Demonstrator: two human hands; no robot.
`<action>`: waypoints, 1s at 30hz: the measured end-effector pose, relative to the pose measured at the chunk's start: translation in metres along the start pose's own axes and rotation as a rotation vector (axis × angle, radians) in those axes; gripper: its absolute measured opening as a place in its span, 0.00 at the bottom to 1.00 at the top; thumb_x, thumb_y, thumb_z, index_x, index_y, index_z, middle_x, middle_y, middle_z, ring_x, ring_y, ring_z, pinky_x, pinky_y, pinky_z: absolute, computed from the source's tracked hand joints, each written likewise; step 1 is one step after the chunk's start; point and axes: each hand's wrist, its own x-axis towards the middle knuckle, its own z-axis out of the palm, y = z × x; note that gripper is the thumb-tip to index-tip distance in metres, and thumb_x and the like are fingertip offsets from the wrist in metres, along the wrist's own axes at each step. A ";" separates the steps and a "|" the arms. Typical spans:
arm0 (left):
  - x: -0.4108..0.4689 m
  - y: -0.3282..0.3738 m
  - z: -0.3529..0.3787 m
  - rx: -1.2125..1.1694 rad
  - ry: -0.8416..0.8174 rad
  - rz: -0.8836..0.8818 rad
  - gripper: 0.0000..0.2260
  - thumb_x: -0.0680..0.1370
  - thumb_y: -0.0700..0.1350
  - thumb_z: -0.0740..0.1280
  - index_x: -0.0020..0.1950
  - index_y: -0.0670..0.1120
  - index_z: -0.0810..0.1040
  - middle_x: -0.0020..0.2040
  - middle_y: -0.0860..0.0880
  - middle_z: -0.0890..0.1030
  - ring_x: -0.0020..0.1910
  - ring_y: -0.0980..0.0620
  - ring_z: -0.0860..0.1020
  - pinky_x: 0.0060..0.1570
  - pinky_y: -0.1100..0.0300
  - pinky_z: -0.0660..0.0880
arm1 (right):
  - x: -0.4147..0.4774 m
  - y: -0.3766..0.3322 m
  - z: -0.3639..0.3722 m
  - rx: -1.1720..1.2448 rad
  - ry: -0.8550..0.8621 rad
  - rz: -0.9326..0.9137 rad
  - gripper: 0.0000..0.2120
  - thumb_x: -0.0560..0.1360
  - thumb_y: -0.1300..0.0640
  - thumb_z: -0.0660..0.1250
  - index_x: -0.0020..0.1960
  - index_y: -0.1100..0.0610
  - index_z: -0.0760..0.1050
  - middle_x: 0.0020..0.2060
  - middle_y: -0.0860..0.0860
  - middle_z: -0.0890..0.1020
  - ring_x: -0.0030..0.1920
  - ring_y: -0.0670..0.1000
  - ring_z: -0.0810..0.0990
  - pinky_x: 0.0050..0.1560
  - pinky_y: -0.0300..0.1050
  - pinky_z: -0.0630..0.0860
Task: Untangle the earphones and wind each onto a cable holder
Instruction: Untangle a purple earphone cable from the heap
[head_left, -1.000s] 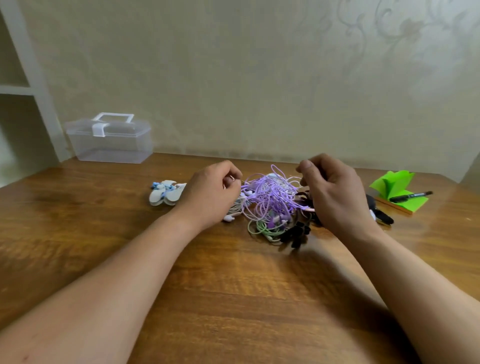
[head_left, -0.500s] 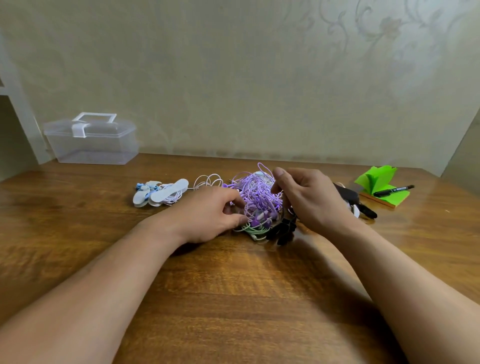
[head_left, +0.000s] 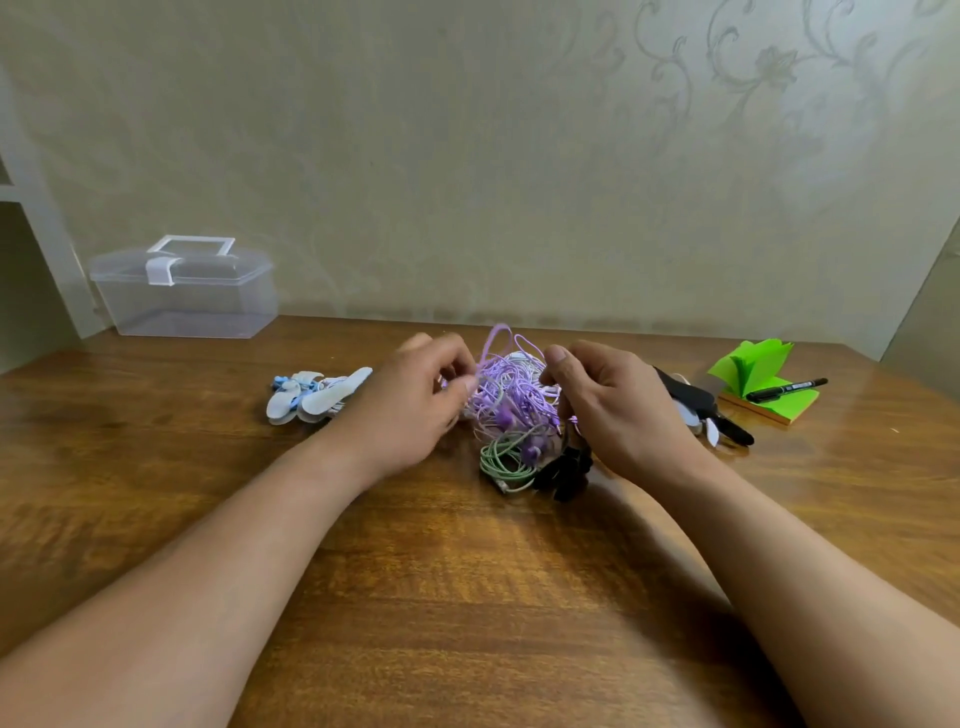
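The earphone tangle (head_left: 511, 410) sits in the middle of the table (head_left: 467, 597), purple cord heaped over a green loop and a black bundle. The left hand (head_left: 415, 405) and right hand (head_left: 618, 415) each pinch purple strands at opposite sides, likely to tease one cord free, though the left is blurred. Pale cable holders (head_left: 311, 400) lie just left, handy for winding.

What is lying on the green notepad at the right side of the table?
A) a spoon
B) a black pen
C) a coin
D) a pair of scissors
B: a black pen lies across the open green notepad, with its tip pointing right.
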 end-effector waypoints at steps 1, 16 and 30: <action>0.001 0.002 -0.001 -0.073 0.057 -0.018 0.06 0.82 0.44 0.68 0.46 0.51 0.76 0.44 0.52 0.79 0.40 0.54 0.80 0.42 0.60 0.75 | 0.000 0.000 0.001 0.002 0.007 -0.003 0.20 0.85 0.43 0.60 0.46 0.57 0.79 0.33 0.46 0.83 0.34 0.51 0.81 0.38 0.51 0.77; 0.003 0.021 0.014 -0.725 0.087 -0.189 0.04 0.83 0.36 0.65 0.49 0.41 0.76 0.47 0.39 0.84 0.47 0.49 0.85 0.53 0.52 0.83 | -0.005 0.001 0.015 -0.076 -0.209 -0.084 0.17 0.80 0.53 0.69 0.67 0.43 0.77 0.51 0.44 0.81 0.42 0.40 0.77 0.45 0.41 0.72; -0.006 0.006 0.008 0.254 -0.145 -0.091 0.06 0.75 0.45 0.69 0.42 0.50 0.72 0.45 0.54 0.72 0.45 0.49 0.73 0.46 0.50 0.73 | 0.010 0.007 -0.007 0.347 0.171 0.081 0.09 0.84 0.53 0.67 0.50 0.58 0.78 0.31 0.44 0.78 0.29 0.45 0.73 0.30 0.39 0.69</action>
